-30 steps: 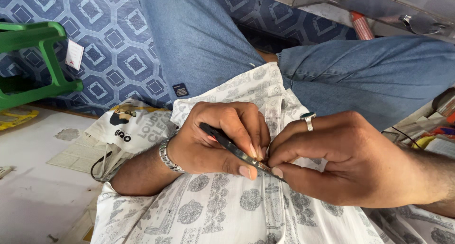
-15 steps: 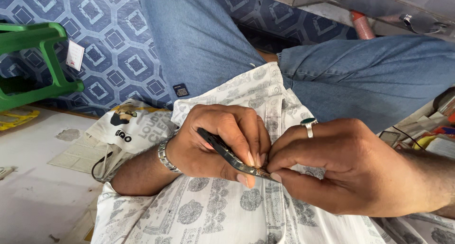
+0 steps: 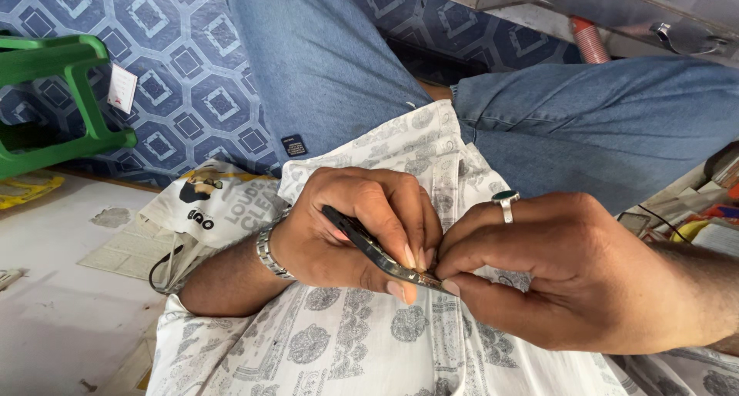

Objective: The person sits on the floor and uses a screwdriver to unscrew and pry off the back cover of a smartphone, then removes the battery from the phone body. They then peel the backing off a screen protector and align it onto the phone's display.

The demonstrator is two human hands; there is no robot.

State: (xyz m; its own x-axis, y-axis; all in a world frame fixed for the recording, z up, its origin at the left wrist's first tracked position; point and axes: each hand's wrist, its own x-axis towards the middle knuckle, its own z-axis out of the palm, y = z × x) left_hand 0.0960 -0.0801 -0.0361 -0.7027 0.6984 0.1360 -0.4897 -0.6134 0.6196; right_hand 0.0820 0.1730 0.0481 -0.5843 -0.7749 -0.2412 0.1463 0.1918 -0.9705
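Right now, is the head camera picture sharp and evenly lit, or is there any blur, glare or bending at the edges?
Head view: soft, even daylight, no hard shadows; the left hand, the right hand and the thin dark tool pinched between them look sharp; a mild glint on the ring and metal bracelet; wide-lens stretching shows toward the edges, as at the green stool.

It looked like a small repair stall or workshop, worked from the floor. The person sat cross-legged on a blue patterned mat (image 3: 177,80), with a green plastic stool (image 3: 54,103) just beside it. A printed plastic bag (image 3: 223,203) and a thin black cable (image 3: 165,265) lay on the worn pale floor (image 3: 54,319). At the right edge were loose wires and small coloured parts (image 3: 693,219), too crowded to tell apart. A metal shelf (image 3: 616,11) ran along the top.
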